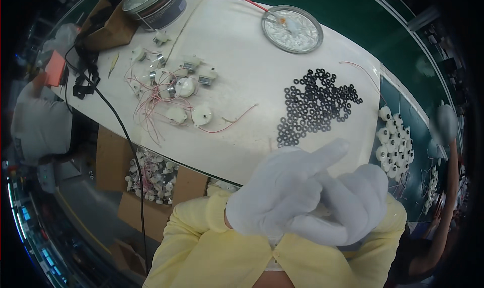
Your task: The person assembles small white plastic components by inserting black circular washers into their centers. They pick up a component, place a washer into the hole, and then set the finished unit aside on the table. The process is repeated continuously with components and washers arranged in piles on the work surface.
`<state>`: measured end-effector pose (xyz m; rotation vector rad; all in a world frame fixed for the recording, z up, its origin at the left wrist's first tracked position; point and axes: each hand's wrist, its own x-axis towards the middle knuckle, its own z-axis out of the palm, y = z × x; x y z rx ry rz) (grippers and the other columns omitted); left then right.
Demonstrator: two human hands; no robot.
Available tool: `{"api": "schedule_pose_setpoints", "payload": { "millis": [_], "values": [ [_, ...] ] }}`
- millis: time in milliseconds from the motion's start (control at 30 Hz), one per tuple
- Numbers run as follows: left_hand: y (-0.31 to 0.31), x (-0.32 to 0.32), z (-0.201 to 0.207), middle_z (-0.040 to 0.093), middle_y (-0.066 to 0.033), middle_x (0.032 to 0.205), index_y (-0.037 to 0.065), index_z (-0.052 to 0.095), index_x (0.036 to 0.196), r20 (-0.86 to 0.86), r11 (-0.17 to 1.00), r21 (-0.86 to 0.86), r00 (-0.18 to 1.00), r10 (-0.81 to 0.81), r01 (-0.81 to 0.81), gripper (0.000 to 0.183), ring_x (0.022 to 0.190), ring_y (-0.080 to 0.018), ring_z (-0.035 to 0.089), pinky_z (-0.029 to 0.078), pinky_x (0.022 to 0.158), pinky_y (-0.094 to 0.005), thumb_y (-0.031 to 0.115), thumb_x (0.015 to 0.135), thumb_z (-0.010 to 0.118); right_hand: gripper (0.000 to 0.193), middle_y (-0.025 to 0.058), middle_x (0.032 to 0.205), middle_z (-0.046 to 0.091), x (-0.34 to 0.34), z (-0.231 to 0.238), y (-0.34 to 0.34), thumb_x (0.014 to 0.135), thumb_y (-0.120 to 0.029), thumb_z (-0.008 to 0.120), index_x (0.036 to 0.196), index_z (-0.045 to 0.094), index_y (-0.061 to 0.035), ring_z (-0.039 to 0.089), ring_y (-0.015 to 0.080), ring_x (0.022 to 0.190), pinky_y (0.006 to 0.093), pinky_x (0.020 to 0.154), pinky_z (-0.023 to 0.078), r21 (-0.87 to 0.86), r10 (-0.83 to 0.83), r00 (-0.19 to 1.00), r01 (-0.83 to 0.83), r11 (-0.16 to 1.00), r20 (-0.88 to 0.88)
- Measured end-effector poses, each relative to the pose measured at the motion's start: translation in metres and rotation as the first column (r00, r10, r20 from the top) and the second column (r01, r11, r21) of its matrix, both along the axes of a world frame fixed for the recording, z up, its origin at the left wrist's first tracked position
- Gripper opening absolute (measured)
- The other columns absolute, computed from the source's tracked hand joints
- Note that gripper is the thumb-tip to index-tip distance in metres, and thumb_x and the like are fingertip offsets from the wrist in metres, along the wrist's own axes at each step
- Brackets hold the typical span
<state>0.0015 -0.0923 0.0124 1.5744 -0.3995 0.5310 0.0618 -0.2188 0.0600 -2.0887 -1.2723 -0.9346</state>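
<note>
Both my hands wear white gloves and are close together in front of my chest, over the near edge of the white table. My left hand (275, 192) is curled, with one finger stretched toward the upper right. My right hand (355, 202) has its fingers bent in toward the left one. A pale bit shows between the hands, too covered to name. Just beyond them lies a spread of small black rings (317, 104). Left of the rings sits a loose group of small white motors (185, 86) with pinkish-red wires.
A round dish (292, 30) of silvery grease holds a red-handled stick. A large tin (154, 6) stands far left. Finished-looking white motors (393, 142) stand in rows at right. Below the table, a cardboard box (189, 189) holds more parts. A black cable (121, 121) crosses the left edge. Co-workers are on both sides.
</note>
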Motion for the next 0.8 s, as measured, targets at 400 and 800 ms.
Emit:
{"api": "schedule_pose_setpoints", "payload": {
  "millis": [400, 800],
  "values": [
    [0.11, -0.001, -0.025, 0.065, -0.0065, 0.102, 0.01, 0.07, 0.11, 0.348, 0.215, 0.722, 0.613, 0.709, -0.658, 0.032, 0.097, -0.0306, 0.062, 0.051, 0.078, -0.0425, 0.005, 0.079, 0.077, 0.067, 0.0062, 0.089, 0.074, 0.034, 0.032, -0.076, 0.086, -0.021, 0.082, 0.144, 0.054, -0.0005, 0.069, 0.0208, 0.067, 0.028, 0.064, 0.053, -0.011, -0.032, -0.039, -0.441, 0.897, -0.999],
    [0.098, -0.012, -0.036, 0.062, -0.0023, 0.093, 0.016, 0.07, 0.108, 0.323, 0.259, 0.756, 0.687, 0.651, -0.601, 0.034, 0.102, -0.0308, 0.059, 0.047, 0.088, -0.0445, 0.01, 0.077, 0.079, 0.054, 0.0101, 0.091, 0.071, 0.033, -0.032, -0.075, 0.088, -0.022, 0.076, 0.132, 0.056, 0.0013, 0.069, 0.0249, 0.073, 0.0326, 0.067, 0.054, -0.444, -0.112, 0.666, -0.352, 0.824, -0.737]
  ]
}}
